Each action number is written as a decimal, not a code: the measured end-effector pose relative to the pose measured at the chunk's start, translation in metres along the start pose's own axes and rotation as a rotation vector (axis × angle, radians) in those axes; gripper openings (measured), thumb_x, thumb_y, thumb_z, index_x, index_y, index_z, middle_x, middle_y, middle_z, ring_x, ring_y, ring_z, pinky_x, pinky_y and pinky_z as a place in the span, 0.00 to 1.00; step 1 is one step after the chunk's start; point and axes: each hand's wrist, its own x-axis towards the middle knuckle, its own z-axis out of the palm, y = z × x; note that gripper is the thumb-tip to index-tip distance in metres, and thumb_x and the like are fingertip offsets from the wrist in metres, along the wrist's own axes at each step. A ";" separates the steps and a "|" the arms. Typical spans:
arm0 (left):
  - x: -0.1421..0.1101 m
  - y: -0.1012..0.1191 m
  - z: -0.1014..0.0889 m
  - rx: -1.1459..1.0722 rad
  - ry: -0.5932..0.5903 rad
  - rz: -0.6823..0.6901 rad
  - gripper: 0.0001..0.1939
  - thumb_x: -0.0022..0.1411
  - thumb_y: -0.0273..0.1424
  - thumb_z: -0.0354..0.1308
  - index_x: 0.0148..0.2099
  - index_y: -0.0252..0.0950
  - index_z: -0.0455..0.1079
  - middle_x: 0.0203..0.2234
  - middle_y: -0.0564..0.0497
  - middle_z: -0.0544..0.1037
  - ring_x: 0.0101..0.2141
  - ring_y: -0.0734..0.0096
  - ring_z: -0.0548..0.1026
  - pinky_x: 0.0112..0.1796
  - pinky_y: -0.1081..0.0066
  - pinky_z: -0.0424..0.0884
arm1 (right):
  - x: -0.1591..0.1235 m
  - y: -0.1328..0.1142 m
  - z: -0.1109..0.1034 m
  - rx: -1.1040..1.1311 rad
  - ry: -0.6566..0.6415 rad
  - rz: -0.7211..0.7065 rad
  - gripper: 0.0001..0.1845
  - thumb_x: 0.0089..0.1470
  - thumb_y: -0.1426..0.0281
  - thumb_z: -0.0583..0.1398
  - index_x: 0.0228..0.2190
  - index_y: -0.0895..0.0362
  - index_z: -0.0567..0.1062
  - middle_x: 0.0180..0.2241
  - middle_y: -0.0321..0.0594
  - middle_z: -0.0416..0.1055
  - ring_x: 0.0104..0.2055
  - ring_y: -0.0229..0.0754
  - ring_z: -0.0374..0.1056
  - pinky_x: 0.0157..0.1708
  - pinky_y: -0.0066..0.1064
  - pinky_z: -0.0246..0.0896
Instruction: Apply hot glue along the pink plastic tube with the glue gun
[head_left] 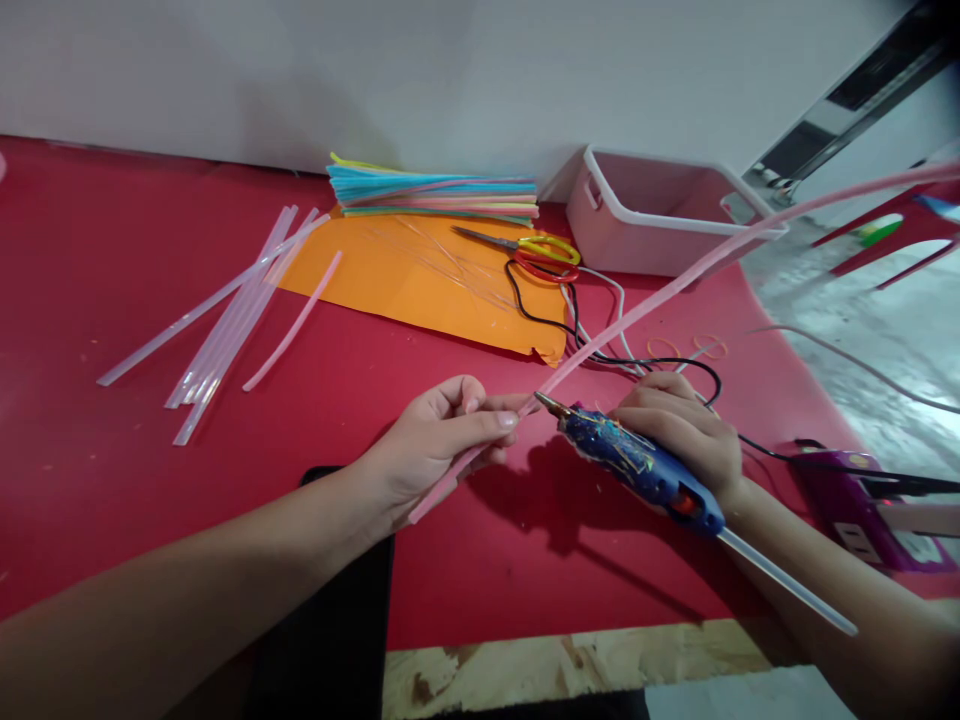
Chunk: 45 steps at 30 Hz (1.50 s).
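My left hand [442,435] is closed in a pinch on a long pink straw [675,285] that runs up to the right, past the white bin. My right hand [686,425] grips a blue glue gun [637,465] with a clear glue stick [787,580] jutting from its back. The gun's metal tip [546,403] sits right against the straw beside my left fingertips. Both hands hover just above the red table [112,250].
Several clear glue sticks [225,320] lie at the left. An orange sheet [420,275] holds yellow-red scissors [536,250]; a bundle of coloured straws [435,192] lies behind it. A white bin [660,210] stands at back right. Black cable [675,365] and purple power strip [862,500] at right.
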 end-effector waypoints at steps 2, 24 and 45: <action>-0.001 0.000 0.000 0.001 -0.002 0.000 0.20 0.55 0.14 0.71 0.27 0.35 0.63 0.33 0.50 0.87 0.22 0.83 0.78 0.28 0.82 0.77 | 0.000 -0.001 0.000 -0.001 -0.004 0.006 0.08 0.74 0.69 0.54 0.45 0.53 0.74 0.27 0.35 0.74 0.27 0.41 0.72 0.40 0.41 0.66; -0.003 0.001 0.002 -0.008 0.008 -0.004 0.18 0.52 0.14 0.70 0.29 0.35 0.64 0.33 0.50 0.86 0.21 0.84 0.75 0.27 0.82 0.73 | -0.002 0.002 0.000 -0.008 0.012 -0.001 0.09 0.74 0.68 0.55 0.46 0.53 0.75 0.27 0.34 0.75 0.27 0.42 0.72 0.39 0.41 0.67; -0.003 0.002 0.003 0.006 0.031 0.003 0.19 0.51 0.15 0.71 0.28 0.35 0.63 0.33 0.50 0.86 0.22 0.84 0.74 0.28 0.81 0.72 | -0.004 0.002 0.003 0.011 0.050 0.036 0.06 0.68 0.69 0.60 0.45 0.52 0.75 0.29 0.38 0.77 0.27 0.44 0.73 0.36 0.43 0.69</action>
